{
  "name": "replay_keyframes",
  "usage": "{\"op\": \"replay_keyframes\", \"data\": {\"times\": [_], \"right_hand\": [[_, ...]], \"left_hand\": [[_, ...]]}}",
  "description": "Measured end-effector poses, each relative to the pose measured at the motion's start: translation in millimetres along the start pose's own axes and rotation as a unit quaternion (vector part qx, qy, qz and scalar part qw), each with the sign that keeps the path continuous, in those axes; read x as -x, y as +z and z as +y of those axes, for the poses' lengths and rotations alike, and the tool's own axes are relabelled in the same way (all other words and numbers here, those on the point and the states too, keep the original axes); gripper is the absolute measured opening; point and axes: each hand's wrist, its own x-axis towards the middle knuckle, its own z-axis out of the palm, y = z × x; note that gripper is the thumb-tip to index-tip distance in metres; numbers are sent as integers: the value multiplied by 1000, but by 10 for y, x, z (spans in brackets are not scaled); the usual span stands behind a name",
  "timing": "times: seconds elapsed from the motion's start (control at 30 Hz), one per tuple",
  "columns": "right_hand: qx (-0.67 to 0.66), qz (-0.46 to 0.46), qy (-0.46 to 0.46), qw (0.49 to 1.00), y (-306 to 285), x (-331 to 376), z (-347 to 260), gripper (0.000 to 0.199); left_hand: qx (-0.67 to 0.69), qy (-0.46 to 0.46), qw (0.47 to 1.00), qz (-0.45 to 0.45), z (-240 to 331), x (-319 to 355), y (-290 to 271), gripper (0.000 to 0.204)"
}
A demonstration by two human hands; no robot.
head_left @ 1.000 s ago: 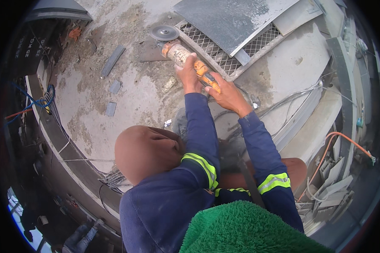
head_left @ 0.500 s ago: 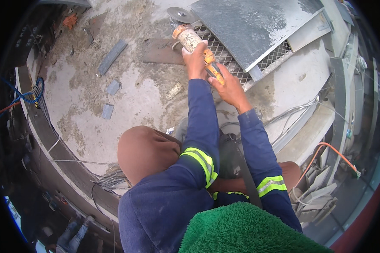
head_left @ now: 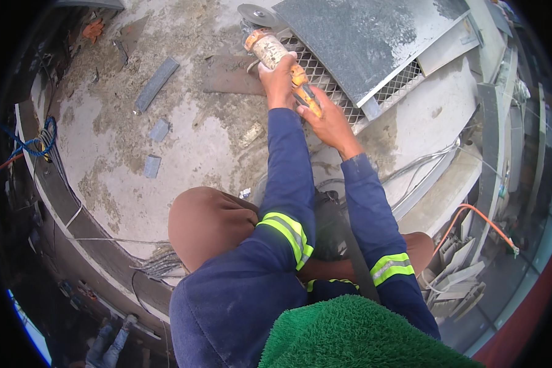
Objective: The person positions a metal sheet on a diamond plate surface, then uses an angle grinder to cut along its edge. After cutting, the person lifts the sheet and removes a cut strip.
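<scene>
Left hand [head_left: 277,83] curled closed around the grinder [head_left: 268,50], right hand [head_left: 330,126] around its rear handle [head_left: 310,103]; the disc [head_left: 256,15] stood beside the grey slab [head_left: 368,46] on the grate [head_left: 316,69]. One strip [head_left: 156,84] and two pieces [head_left: 159,130] lay separate on the floor [head_left: 193,147]; any cut in the slab was unclear.

Bright, diffuse light; bent, dark edges

The floor [head_left: 190,144], pale concrete with patchy dirt, carries a long grey strip [head_left: 156,84], a small grey offcut [head_left: 159,130], a second offcut [head_left: 152,166] near it, a flat brown piece [head_left: 232,75] and a mesh grate [head_left: 316,70].
</scene>
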Motion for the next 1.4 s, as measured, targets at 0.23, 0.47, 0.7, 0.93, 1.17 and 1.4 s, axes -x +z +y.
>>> {"op": "replay_keyframes", "data": {"times": [0.23, 0.47, 0.7, 0.93, 1.17, 1.4], "right_hand": [[-4, 0, 18, 1000, -3, -44, 3, 68], [9, 18, 24, 1000, -13, 19, 113, 71], [19, 23, 49, 998, -87, 231, 254, 71], [6, 14, 81, 997, -210, 573, 409, 68], [15, 21, 85, 996, -264, 865, 591, 61], [34, 16, 77, 996, -335, 1125, 823, 62]], "left_hand": [[2, -4, 1000, -15, -4, -39, 13, 61], [-8, -14, 1000, -17, -120, -3, 45, 62], [-27, -37, 999, -18, -321, 190, 56, 61], [-38, -40, 998, -18, -556, 530, 63, 60], [-43, -44, 997, -43, -781, 779, -10, 67], [-59, -47, 997, -35, -1029, 1021, -67, 68]]}}
